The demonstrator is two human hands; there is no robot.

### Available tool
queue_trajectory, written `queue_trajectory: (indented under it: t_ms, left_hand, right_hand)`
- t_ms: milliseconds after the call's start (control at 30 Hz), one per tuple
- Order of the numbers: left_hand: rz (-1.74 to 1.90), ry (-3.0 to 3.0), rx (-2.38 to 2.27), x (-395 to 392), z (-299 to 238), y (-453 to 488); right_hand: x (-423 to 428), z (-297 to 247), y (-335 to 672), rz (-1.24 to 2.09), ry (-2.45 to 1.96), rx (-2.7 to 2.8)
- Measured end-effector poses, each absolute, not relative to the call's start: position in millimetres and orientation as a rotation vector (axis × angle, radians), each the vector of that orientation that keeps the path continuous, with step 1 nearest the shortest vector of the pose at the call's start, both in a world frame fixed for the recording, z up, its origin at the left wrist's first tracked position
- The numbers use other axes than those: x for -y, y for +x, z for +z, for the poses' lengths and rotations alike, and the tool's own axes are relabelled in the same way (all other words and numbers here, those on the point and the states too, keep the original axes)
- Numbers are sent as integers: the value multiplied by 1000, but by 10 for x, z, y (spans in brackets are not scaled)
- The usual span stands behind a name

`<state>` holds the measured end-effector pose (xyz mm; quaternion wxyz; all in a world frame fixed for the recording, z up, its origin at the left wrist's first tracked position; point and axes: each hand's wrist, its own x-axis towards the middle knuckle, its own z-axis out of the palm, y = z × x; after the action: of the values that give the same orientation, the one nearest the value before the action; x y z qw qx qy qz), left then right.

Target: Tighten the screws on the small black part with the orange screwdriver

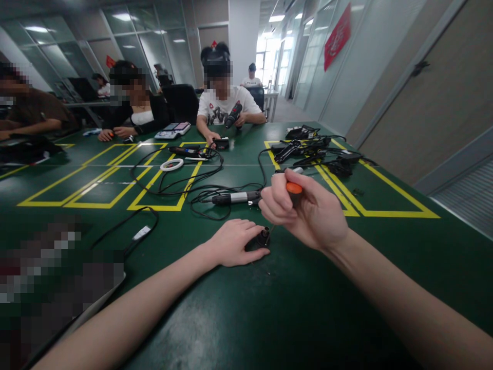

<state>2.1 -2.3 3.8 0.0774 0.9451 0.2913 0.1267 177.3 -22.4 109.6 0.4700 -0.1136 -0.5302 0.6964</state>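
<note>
My left hand [234,242] lies on the green table [292,303] with its fingers wrapped round a small black part [261,239], holding it down. My right hand [306,208] is closed round a screwdriver with an orange cap [294,188]. The screwdriver's thin shaft points down to the black part's round opening. Both forearms reach in from the bottom edge.
A black and silver cylindrical tool [235,198] with tangled cables lies just beyond my hands. A white ring [171,164] and more black devices [308,149] sit farther back. Yellow tape marks the table. A person opposite holds a power drill [233,115]; others sit at the left.
</note>
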Motion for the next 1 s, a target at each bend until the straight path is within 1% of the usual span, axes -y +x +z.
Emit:
queue_trajectory:
  t_ms: [167,367,500,667,800,1000]
  left_hand:
    - [384,2859,-878,17,41,29]
    - [373,2825,-874,19,55,34]
    - [379,2840,-873,21,49,31]
    - [374,2859,-891,15,35,31]
    - [385,2832,-888,17,42,29]
    - [404,2791,-866,21,53,29]
  right_hand:
    - [238,1067,1800,1761,-196,1275]
    - [194,1076,1757,1669,-261,1244]
    - [176,1087,1764,1735,-310,1284]
    - [230,1066,1779,1769,-256,1337]
    - [243,1053,1756,1715,-242,1317]
    - [206,1121,1746,1593,-373,1304]
